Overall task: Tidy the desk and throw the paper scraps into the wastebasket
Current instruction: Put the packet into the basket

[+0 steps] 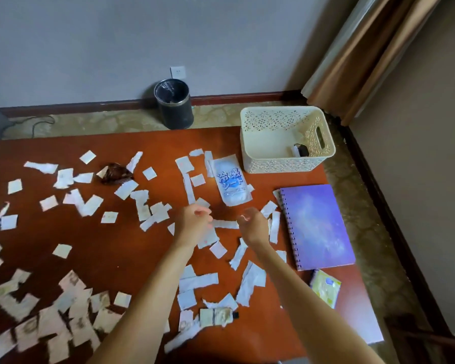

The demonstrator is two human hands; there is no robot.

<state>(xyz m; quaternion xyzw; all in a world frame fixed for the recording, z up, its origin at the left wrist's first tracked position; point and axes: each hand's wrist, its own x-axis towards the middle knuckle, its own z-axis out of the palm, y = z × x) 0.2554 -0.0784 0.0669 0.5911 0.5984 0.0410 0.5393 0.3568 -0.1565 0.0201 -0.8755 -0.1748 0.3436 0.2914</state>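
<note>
My left grip and right grip hover loosely curled over paper scraps all over the surface (can't tell if holding any), wastebasket's on the floor past the far edge, so loose handfuls might flutter short.

desk: we see red-brown wood.
paper scraps: we find them everywhere, thickest at 8 o'clock.
basket: cream, 1 o'clock.
notebook: purple, 3 o'clock.
packet: blue-white, 12 o'clock.

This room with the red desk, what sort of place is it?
Probably a hotel room or bedroom: patterned carpet, heavy brown curtain, a small lined wastebasket by the wall socket, and a wooden desk.
</note>
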